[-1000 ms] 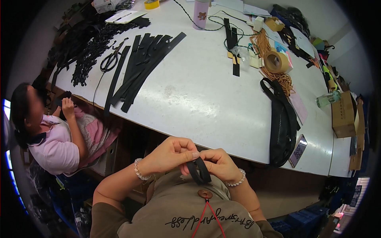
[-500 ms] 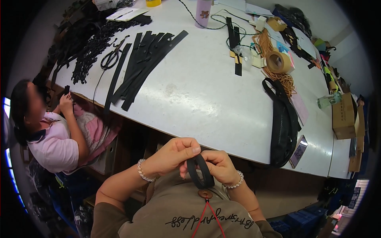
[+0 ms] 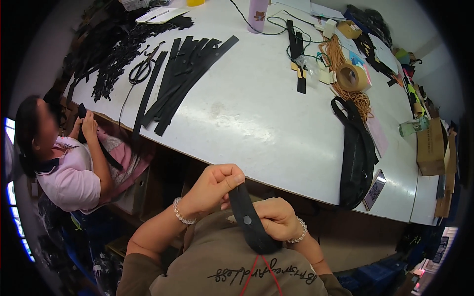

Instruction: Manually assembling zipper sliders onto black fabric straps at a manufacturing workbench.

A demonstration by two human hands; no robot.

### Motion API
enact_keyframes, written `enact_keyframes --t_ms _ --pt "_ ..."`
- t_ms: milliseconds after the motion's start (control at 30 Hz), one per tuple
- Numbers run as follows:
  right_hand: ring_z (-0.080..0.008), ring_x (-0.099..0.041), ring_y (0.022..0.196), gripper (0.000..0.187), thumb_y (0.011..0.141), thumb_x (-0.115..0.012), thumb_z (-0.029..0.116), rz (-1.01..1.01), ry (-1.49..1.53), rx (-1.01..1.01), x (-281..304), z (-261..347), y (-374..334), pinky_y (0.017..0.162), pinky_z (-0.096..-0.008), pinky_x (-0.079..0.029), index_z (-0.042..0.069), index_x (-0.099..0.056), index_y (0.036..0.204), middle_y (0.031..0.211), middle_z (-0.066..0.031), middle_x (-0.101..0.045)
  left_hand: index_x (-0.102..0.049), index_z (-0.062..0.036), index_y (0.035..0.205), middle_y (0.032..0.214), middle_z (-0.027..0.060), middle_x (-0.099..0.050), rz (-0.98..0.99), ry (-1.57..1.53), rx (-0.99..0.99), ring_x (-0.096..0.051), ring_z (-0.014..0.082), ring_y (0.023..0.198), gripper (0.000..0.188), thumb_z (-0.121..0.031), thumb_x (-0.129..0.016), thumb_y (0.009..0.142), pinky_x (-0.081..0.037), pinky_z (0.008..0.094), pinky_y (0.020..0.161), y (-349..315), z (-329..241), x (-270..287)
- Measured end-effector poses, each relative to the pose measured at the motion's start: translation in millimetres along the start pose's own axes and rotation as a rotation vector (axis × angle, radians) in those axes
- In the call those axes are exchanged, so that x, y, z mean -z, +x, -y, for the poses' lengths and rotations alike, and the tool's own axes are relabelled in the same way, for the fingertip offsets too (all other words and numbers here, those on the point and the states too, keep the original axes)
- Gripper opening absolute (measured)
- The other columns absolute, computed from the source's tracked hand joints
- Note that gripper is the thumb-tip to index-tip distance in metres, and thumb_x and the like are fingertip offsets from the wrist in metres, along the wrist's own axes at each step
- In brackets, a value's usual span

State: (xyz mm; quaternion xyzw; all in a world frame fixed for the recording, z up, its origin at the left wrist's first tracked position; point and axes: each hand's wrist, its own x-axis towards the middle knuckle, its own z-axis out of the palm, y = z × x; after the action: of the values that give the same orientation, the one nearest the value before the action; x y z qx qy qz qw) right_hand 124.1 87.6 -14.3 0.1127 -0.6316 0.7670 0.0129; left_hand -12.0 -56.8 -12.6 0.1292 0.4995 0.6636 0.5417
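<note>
A black fabric strap [image 3: 241, 203] hangs in a loop in front of my chest, with a small roundish grey piece on its face. My left hand [image 3: 216, 186] pinches its upper end between thumb and fingers. Lower down, my right hand [image 3: 277, 217] is closed on the strap's edge, its fingertips partly hidden behind it. Several similar black straps [image 3: 185, 81] lie in a fanned pile on the white table [image 3: 222, 133] ahead, slightly left.
Scissors [image 3: 140, 71] lie left of the strap pile. To the right are a black bag [image 3: 356, 158], a phone [image 3: 374, 190], a tape roll [image 3: 351, 77] and brown cord [image 3: 363, 104]. At left a seated person [image 3: 74, 172] handles a black strap. A purple bottle [image 3: 257, 17] stands far back.
My left hand has risen slightly and my right hand has shifted lower, opening the small loop into a longer stretch, so the grey piece shows. The person at left has a longer strap hanging.
</note>
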Motion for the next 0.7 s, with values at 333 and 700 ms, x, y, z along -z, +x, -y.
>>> enact_keyframes --t_ms 333,700 --pt "-0.0068 -0.053 0.071 0.018 0.092 -0.048 0.008 -0.306 0.016 -0.078 -1.3 -44.8 -6.8 0.063 -0.02 -0.044 -0.002 -0.06 0.101 0.087 -0.0019 -0.063 -0.064 0.0024 0.087 0.074 0.0034 -0.06 0.009 -0.039 -0.156 -0.053 0.0075 0.061 0.012 -0.007 -0.057 0.087 -0.044 0.0201 0.056 6.0 6.1 -5.9" --pt "-0.0019 -0.043 0.054 0.018 0.094 -0.051 0.016 -0.359 0.17 -0.217 -0.7 -49.8 -11.5 0.047 -0.0169 -0.035 0.0 -0.058 0.096 0.071 0.0029 -0.053 -0.065 0.0021 0.083 0.076 0.0002 -0.061 -0.121 0.157 -0.292 -0.054 0.0039 0.069 0.008 -0.006 -0.064 0.084 -0.044 0.0188 0.062 11.1 11.8 -8.3"
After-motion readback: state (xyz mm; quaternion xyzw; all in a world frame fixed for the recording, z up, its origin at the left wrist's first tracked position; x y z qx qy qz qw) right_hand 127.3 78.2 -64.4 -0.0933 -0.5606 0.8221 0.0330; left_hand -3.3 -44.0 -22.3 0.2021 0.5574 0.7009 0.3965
